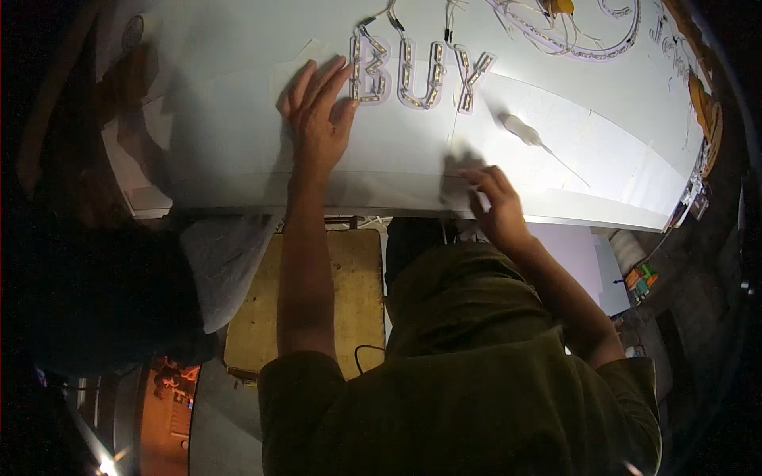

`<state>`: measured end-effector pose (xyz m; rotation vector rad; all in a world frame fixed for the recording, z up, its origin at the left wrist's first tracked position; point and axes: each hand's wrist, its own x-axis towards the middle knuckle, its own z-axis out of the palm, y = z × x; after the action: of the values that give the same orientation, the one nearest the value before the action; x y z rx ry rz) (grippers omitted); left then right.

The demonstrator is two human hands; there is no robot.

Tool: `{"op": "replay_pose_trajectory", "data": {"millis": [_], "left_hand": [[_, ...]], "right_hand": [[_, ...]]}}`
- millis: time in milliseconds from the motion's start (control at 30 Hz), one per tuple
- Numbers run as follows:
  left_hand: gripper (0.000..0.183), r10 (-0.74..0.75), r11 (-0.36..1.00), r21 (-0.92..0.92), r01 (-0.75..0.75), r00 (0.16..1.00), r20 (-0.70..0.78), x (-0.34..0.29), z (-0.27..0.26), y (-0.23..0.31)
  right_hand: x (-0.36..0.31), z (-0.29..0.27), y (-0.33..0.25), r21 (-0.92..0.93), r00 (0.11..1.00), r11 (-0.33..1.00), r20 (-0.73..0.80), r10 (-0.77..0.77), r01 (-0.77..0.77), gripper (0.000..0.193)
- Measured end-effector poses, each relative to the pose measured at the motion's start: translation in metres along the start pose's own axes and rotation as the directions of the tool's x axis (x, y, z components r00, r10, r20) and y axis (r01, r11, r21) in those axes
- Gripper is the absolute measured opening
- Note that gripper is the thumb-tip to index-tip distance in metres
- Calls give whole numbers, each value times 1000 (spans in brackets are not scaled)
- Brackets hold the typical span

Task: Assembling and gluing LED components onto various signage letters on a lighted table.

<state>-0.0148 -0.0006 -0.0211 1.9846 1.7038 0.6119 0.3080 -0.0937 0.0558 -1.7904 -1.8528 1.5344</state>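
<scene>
Three letter-shaped sign pieces with rows of small LEDs lie in a line on the white tabletop: the left one, the middle one and the right one. My left hand rests palm down with fingers stretched, its fingertips at the left edge of the left letter. My right hand is over the front edge of the table, fingers loosely bent and apart, nothing visible in them. To the right of the letters lies a small white bottle with a long thin tip.
Wires run from the letters toward the far side. A larger curved LED piece with loose wires lies at the far right. Another person's arm is at the left in shadow. Below the table stands a worn yellow wooden surface.
</scene>
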Motion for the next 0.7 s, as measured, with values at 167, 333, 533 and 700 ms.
{"op": "replay_pose_trajectory", "data": {"millis": [167,333,533,700], "left_hand": [[48,79,995,51,-81,996,48,6,-4,-7],[45,79,994,64,-84,995,67,7,-1,-12],[45,95,993,67,-99,994,62,5,-1,-16],[45,105,990,85,-109,993,53,5,2,-18]], "right_hand": [[62,21,-43,-321,931,875,92,-353,363,79],[98,35,-61,-427,961,861,142,-238,276,83],[100,44,-57,-486,959,828,92,-268,278,87],[102,42,-59,-469,969,848,107,-224,248,88]]}}
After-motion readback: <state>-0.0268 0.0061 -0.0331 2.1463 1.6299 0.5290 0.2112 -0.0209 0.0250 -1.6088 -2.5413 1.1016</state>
